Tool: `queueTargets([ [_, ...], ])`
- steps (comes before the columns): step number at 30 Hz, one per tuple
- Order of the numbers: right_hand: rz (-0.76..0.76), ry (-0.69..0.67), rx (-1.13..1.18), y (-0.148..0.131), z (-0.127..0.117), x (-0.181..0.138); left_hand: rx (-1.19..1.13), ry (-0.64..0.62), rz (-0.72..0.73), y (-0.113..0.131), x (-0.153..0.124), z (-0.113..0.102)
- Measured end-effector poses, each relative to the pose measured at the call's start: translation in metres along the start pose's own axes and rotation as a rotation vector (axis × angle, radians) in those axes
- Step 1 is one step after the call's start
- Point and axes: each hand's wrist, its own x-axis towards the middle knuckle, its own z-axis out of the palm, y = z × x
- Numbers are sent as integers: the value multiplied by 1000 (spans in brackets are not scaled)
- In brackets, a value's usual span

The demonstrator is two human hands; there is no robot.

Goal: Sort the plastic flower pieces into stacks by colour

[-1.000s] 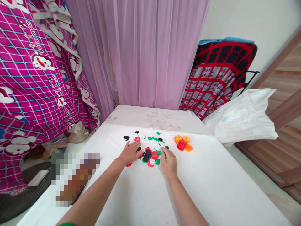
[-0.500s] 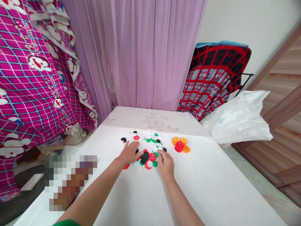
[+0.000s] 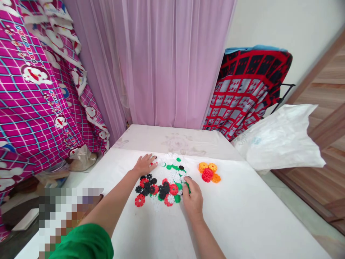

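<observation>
Several plastic snowflake discs lie in a loose pile on the white table. My left hand (image 3: 145,165) lies flat with its fingers spread at the pile's far left. Its fingertips partly cover a red disc (image 3: 153,163) and a black one. Below it are a cluster of black discs (image 3: 147,186) and a red disc (image 3: 139,200). White discs (image 3: 176,175) fill the middle, with a row of green discs (image 3: 174,167) behind them. On the pile's right side, my right hand (image 3: 193,199) is curled, with a green disc (image 3: 188,186) between its thumb and fingers.
A flower shape of joined orange and red discs (image 3: 207,175) lies on the right of the white-covered table (image 3: 242,216). A white plastic bag (image 3: 280,138) stands beyond the right edge. Purple curtains (image 3: 172,64) hang behind the table.
My left hand has moved away from me to the pile's far left, uncovering black and red discs. A green disc now shows in my right hand. The view has shifted slightly.
</observation>
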Motion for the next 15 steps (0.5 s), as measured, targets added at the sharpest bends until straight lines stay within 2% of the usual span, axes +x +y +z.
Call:
queueTargets([
  [3, -55, -16, -11, 2, 7, 21, -4, -40, 151, 10, -12, 8],
  [4, -78, -56, -26, 1, 10, 34, -12, -41, 209, 10, -18, 9],
  [6, -49, -198, -111, -4, 20, 69, -46, -50, 239, 7, -28, 8],
  [9, 182, -468, -355, -19, 41, 121, -54, 18, 138, -9, -39, 3],
  [11, 277, -630, -435, -29, 55, 143, -28, 55, 21, -21, -43, 1],
  [13, 288, -795, -453, -37, 67, 148, -13, 62, -42, -31, -47, 3],
  [15, 179, -897, -452, -42, 74, 139, -21, 93, -15, -34, -50, 9],
])
